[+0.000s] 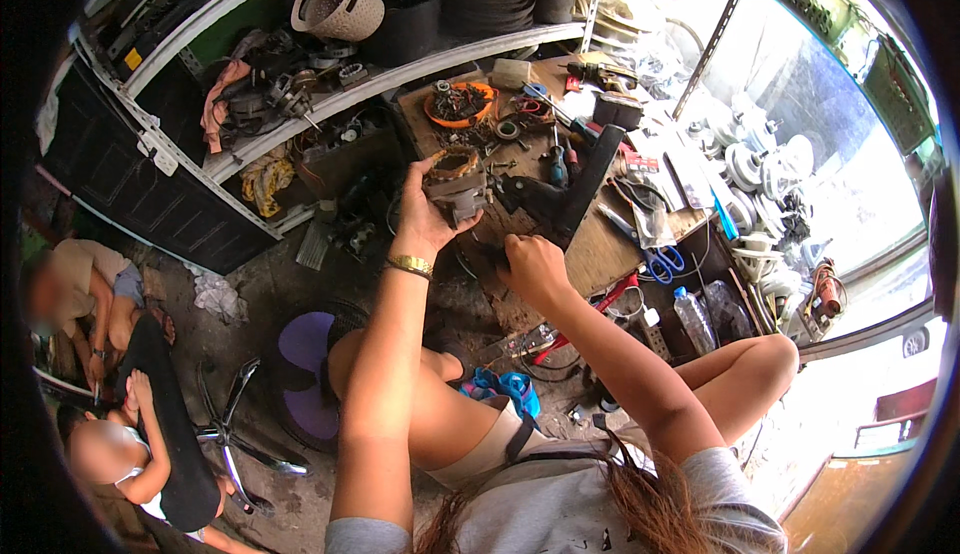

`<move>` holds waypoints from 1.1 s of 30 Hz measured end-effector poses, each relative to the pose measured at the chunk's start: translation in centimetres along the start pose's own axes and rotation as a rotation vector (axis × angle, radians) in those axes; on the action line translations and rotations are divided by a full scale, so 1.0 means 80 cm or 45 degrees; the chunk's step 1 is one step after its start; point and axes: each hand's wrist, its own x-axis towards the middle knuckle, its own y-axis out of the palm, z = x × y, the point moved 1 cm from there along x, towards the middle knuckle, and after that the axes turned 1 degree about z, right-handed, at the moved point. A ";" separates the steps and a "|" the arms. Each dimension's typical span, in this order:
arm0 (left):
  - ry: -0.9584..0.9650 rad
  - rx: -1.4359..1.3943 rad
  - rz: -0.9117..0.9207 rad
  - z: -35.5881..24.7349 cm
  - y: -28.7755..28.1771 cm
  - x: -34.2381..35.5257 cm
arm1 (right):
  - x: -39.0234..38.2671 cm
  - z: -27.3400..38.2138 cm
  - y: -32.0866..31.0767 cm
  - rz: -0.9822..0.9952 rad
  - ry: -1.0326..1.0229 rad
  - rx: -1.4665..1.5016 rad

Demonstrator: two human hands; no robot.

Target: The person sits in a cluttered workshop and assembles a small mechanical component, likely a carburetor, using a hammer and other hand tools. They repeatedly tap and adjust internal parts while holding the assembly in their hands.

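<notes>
My left hand [424, 216] is closed around an electric motor stator [460, 200], a grey metal block with a ring of copper-coloured winding on top. It is held up at the near left corner of the wooden workbench [612, 276]. Right beside it stands a black vise-like metal tool [535, 199] with a long dark bar slanting up to the right. My right hand [537, 270] is in a fist at the near side of that tool. Whatever its fingers hold is hidden under the knuckles.
An orange bowl [461, 105] of small parts, screwdrivers [558, 168], blue-handled scissors [663, 264] and a drill [603, 76] lie on the bench. A plastic bottle [694, 320] stands at its near right. White parts [752, 166] are heaped beyond. Two people sit at lower left, near a purple stool [305, 349].
</notes>
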 end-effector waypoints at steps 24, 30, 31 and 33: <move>0.042 0.080 -0.082 0.002 -0.003 -0.003 | -0.014 -0.012 0.005 -0.182 -0.011 0.141; 0.038 0.071 -0.065 0.004 -0.002 -0.002 | -0.007 -0.008 0.000 -0.103 -0.025 0.097; 0.035 0.073 -0.064 0.004 -0.003 -0.002 | -0.008 -0.008 -0.001 -0.073 -0.018 0.090; 0.030 0.077 -0.061 0.003 -0.005 -0.002 | -0.014 -0.007 -0.004 -0.021 0.004 0.095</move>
